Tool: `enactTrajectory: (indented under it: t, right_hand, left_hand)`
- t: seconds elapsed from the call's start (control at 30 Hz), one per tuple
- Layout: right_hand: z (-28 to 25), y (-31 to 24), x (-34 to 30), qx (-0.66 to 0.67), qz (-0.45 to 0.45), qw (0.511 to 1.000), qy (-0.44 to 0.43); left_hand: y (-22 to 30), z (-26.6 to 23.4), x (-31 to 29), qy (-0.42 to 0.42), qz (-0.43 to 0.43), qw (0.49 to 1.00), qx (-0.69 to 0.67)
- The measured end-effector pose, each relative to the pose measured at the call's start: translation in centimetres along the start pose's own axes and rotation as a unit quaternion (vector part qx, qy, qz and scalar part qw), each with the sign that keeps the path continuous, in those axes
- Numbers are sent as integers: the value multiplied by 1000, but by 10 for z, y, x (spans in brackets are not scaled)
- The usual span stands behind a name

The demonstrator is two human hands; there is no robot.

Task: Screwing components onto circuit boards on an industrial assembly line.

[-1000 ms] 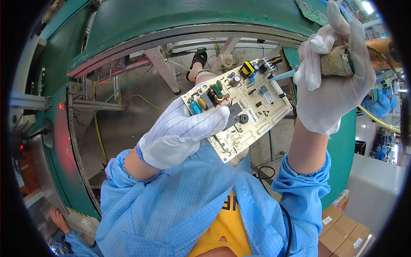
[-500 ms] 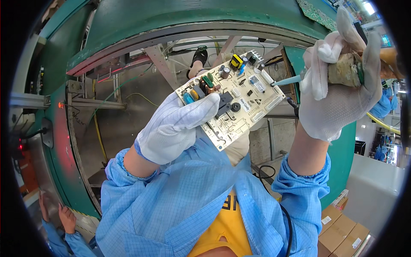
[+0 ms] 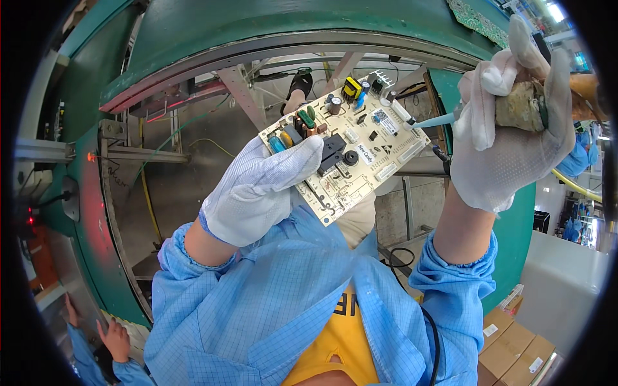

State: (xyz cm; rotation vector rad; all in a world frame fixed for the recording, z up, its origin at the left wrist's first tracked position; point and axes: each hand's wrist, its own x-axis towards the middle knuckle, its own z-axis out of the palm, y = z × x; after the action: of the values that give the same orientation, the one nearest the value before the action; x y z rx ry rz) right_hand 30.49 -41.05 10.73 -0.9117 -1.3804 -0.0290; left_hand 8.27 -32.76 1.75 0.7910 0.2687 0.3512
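A cream-coloured circuit board [image 3: 351,188] is held up tilted in front of my body. My left hand [image 3: 254,186], in a white dotted glove, grips its left edge, with the thumb on top near a black relay block. The board carries capacitors, a yellow-and-black transformer [image 3: 351,89], coils and white labels. In my right hand [image 3: 502,151], also gloved, the fingers are wrapped round a tape-wound tool with a pale blue tapered nozzle [image 3: 435,121]. Its tip is at the board's upper right edge, beside a white cylindrical part; whether it touches is unclear.
A green work surface with a metal rail [image 3: 290,44] runs across the far side. Green panels stand left and right. Another board [image 3: 476,22] lies at the far right. Cardboard boxes [image 3: 508,347] are at lower right. Another person's hands [image 3: 116,341] show at lower left.
The board has moved slightly left with my left hand, so the nozzle tip now sits nearer its right corner. My right hand is nearly still. The other person's hands at lower left have shifted.
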Motion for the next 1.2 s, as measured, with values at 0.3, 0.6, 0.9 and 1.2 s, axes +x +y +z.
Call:
enactTrajectory:
  t: [0.3,0.6,0.9,1.2]
  right_hand:
    - [-4,-26,7,280,226,931,66]
    - [-38,-18,-2,349,294,878,142]
    - [-155,52,-75,-97,480,828,274]
    - [-255,41,-164,-311,505,783,186]
  left_hand:
    - [0,-5,1,-9,18,1000,-1]
    - [79,-31,15,46,106,993,-9]
    - [244,-230,20,413,423,735,332]
    - [305,-386,-34,677,121,375,622]
